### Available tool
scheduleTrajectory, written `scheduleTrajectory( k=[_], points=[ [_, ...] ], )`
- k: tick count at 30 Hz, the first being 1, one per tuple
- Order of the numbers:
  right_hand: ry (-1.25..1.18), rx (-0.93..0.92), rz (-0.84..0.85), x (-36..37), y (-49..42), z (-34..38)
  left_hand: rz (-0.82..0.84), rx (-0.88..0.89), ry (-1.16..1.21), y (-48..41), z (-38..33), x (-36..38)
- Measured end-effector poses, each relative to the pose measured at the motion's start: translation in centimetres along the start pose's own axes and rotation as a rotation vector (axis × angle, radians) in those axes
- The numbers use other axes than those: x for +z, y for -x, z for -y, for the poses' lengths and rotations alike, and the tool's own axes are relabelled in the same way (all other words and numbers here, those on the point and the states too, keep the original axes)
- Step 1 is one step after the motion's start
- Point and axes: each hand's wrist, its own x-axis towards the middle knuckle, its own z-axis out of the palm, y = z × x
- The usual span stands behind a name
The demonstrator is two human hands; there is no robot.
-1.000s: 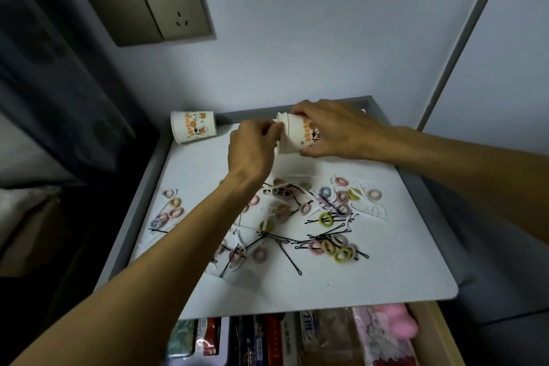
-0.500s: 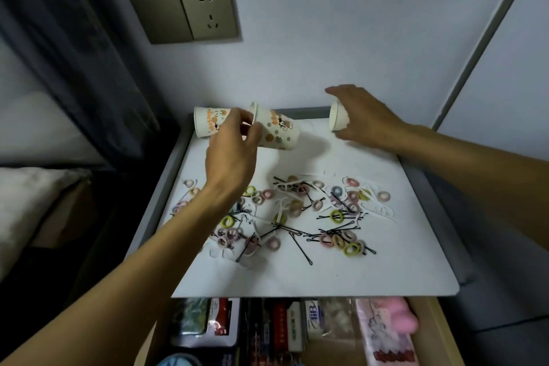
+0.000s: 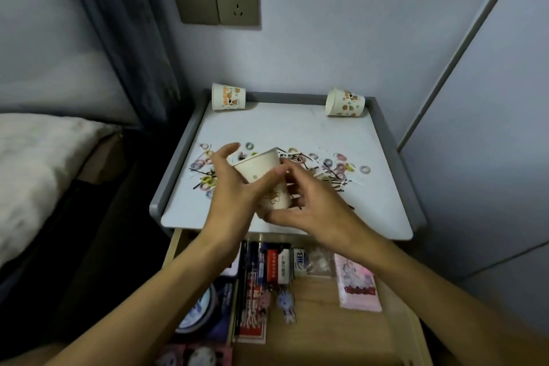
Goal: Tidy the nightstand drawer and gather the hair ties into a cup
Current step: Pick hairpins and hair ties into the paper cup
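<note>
Left hand (image 3: 234, 190) grips tilted paper cup (image 3: 261, 168), right hand (image 3: 312, 205) curls round its base | hair ties (image 3: 341, 166) loose on tabletop (image 3: 297, 128), none visibly gathered | drawer (image 3: 326, 300) open, cluttered

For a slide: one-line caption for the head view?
Left hand and right hand hold a paper cup over scattered hair ties; two cups lie behind.

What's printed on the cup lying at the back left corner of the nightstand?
The cup is white with orange cartoon prints; the head view shows it best.
</note>
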Motion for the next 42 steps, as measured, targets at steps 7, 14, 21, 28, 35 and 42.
scheduleTrajectory(
  k=[7, 14, 21, 28, 35, 42],
  points=[
    [0.915, 0.219, -0.126, -5.1, -0.5, -5.0, 0.031, -0.184, -0.077, -0.7, 2.3, -1.9],
    [0.593, 0.186, -0.193, -6.2, -2.6, -8.6, 0.201, -0.069, -0.23, -1.3, 3.7, 0.0],
    [0.254, 0.292, -0.282, -8.2, -3.5, -7.9, 0.188, -0.117, -0.233, -1.4, 4.3, -0.4],
    [0.111, 0.326, -0.313, -10.0, -3.5, -8.3, 0.182, -0.121, -0.23, -1.3, 4.5, -0.6],
    [0.161, 0.297, -0.177, -10.4, -3.3, -8.3, 0.187, -0.126, -0.236, -1.1, 4.5, -0.6],
    [0.406, 0.179, -0.206, -10.7, -2.9, -8.6, 0.188, -0.119, -0.257, -1.0, 4.7, -0.5]
  ],
)
